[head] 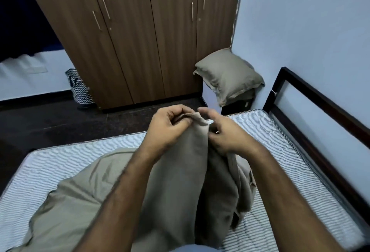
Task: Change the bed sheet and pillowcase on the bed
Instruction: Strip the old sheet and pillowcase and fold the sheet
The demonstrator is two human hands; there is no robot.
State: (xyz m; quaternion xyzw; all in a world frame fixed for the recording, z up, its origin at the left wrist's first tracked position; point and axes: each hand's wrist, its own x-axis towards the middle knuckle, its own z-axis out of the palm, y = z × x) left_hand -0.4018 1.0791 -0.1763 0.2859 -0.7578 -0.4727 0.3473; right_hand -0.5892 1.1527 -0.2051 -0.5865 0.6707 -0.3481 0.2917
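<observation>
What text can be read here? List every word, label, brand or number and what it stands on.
None can be read.
The small pale tag on the dark object under the pillow is too blurred to read.
The basket shows only a zigzag pattern, the mattress only stripes.

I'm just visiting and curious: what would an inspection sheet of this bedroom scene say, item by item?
Surface: striped mattress, mostly bare, on a dark bed frame.
Job's things: olive sheet bunched on the mattress, one end lifted; pillow in a matching case, off the bed, on something dark in the corner.
Clutter: patterned basket on the floor by the wardrobe.
Grippers: left hand grips the sheet's raised corner; right hand pinches the fabric just below it.
Cables: nothing seen.
Surroundings: brown wardrobe, doors closed; pale blue wall; dark floor.
</observation>
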